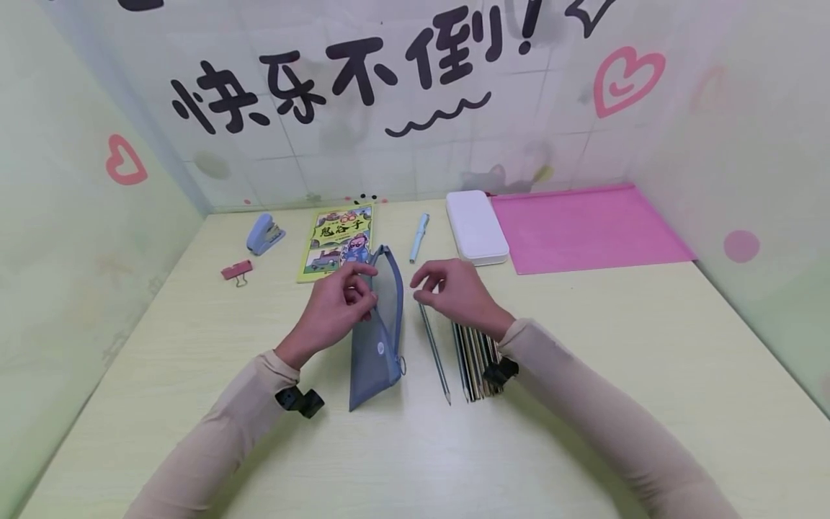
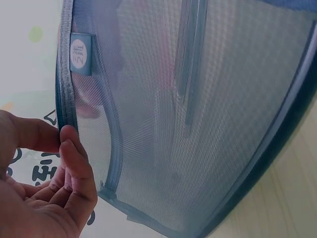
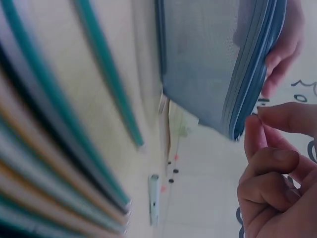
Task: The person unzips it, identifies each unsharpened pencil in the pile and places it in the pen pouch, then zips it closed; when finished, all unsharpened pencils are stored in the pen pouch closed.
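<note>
My left hand (image 1: 337,303) pinches the rim of a blue-grey mesh zip pouch (image 1: 376,353) between thumb and fingers. The pouch stands upright with its mouth unzipped; a small label (image 2: 79,53) shows in the left wrist view. Just right of it, my right hand (image 1: 457,288) hovers with fingers loosely bent and nothing visible between them. In the right wrist view its fingertips (image 3: 253,121) are close to the pouch's edge, apart from it. A single pencil (image 1: 436,357) lies below this hand. Several pencils (image 1: 473,360) lie side by side under the right wrist, partly hidden.
Behind the hands are a yellow comic-style book (image 1: 337,238), a light-blue pen (image 1: 419,238), a white case (image 1: 476,227) and a pink sheet (image 1: 590,231). A blue stapler (image 1: 264,234) and a red binder clip (image 1: 237,271) lie at left. Walls border the table.
</note>
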Action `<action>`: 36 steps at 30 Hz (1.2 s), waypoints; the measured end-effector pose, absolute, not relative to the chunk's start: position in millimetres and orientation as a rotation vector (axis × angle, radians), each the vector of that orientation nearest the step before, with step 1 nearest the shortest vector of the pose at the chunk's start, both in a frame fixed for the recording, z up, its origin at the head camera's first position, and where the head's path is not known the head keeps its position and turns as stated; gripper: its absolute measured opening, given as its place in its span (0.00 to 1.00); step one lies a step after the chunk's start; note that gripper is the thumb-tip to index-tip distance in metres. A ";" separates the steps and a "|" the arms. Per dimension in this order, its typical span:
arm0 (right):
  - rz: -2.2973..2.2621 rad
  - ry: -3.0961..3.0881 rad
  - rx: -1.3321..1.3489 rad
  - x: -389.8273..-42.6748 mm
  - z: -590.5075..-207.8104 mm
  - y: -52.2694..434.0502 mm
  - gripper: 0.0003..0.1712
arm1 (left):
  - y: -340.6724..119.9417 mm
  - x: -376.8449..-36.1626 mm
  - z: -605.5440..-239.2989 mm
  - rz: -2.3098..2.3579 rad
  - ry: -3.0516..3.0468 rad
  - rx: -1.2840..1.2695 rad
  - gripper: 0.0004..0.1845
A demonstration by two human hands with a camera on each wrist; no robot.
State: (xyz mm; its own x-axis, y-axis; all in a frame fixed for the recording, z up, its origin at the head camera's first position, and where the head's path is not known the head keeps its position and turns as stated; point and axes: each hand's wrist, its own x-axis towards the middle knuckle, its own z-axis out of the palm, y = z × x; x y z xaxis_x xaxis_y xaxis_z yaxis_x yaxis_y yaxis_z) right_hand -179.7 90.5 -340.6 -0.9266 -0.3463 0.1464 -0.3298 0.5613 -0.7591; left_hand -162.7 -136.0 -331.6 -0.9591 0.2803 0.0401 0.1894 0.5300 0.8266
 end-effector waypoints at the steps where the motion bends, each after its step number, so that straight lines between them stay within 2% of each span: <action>1: -1.311 2.762 -0.592 -179.8 -341.8 95.4 0.08 | -136.1 -163.0 -332.1 1.421 2.663 0.414 0.20; 9: -1.177 2.723 -0.495 -180.1 -353.7 126.4 0.06 | -136.5 -163.8 -333.6 1.425 2.655 0.431 0.20; 16: -1.029 2.709 -0.546 -177.5 -361.1 139.0 0.06 | -136.2 -164.0 -333.4 1.427 2.642 0.441 0.19; 21: -0.881 2.716 -0.614 -174.8 -365.2 139.3 0.03 | -135.6 -163.5 -332.6 1.419 2.640 0.439 0.19; 30: -0.707 2.767 -0.682 -172.9 -362.8 133.4 0.06 | -134.0 -162.1 -332.8 1.397 2.642 0.454 0.20; 36: -0.620 2.759 -0.672 -172.7 -362.9 126.5 0.05 | -133.5 -161.6 -333.5 1.384 2.646 0.463 0.19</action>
